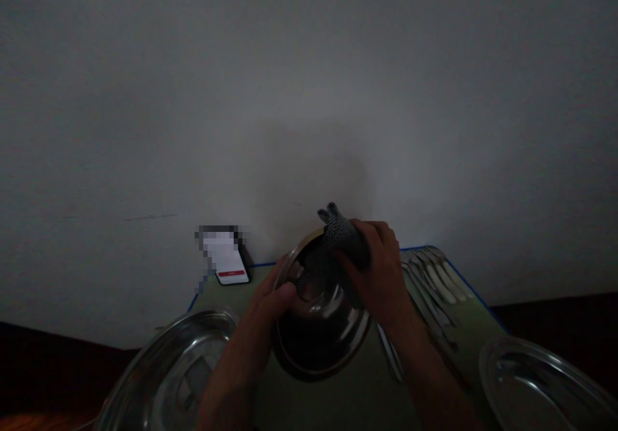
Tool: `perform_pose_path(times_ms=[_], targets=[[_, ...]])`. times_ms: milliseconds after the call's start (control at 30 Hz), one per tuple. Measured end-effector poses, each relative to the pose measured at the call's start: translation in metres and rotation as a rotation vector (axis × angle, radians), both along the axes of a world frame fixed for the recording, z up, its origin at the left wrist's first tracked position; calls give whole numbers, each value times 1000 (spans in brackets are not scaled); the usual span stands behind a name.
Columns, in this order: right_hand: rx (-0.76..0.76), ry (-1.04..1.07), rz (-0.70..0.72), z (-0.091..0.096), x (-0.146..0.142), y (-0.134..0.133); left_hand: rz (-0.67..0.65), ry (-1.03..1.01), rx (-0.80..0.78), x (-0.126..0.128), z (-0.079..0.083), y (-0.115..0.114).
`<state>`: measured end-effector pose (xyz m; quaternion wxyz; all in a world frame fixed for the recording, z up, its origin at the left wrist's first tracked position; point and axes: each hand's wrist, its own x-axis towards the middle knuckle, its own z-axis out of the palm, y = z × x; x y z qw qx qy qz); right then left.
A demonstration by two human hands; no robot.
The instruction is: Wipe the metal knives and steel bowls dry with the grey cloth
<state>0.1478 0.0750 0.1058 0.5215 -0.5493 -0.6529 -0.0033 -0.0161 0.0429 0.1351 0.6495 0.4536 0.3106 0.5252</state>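
A shiny metal bowl (pixel 318 347) is held up tilted over the table, its open side facing me. My left hand (pixel 270 305) grips its left rim, thumb on the inside and fingers behind. In my right hand (pixel 381 263) is a dark grey cloth (pixel 345 234) with a fine dotted texture, bunched up against the bowl's upper right rim. Part of the cloth sticks up above the rim. The fingers of my right hand are wrapped round it, and the bowl's inner wall mirrors it.
Several forks and spoons (pixel 434 276) lie at the table's right side. More cutlery (pixel 389 354) lies beneath my right forearm. A large metal basin (pixel 140 360) stands at left, another metal dish (pixel 512 360) at right. A phone (pixel 226 257) leans near the wall (pixel 309 96).
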Motion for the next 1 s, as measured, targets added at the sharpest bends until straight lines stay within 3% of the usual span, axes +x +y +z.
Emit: perform_pose_path(times_ms=[133, 333, 400, 533, 600, 733, 867, 1000], targets=[[-19, 107, -36, -2, -1, 1, 52, -66, 116, -2, -2, 0], [-366, 187, 145, 0, -3, -4, 136, -124, 252, 1, 2, 3], [-389, 172, 155, 2, 0, -6, 81, -102, 208, -3, 1, 4], [-303, 69, 165, 7, 8, -6, -118, -4, 86, -14, -8, 5], [-258, -1, 211, 8, 8, -6, -154, 99, 46, -18, -16, 9], [-199, -7, 210, 7, 5, -5, -99, 189, -31, -16, -24, 19], [-151, 98, 110, 3, 2, -2, -54, 29, -23, -6, -15, 18], [-324, 104, 39, 0, 1, -2, 146, -115, 73, 4, -3, 8]])
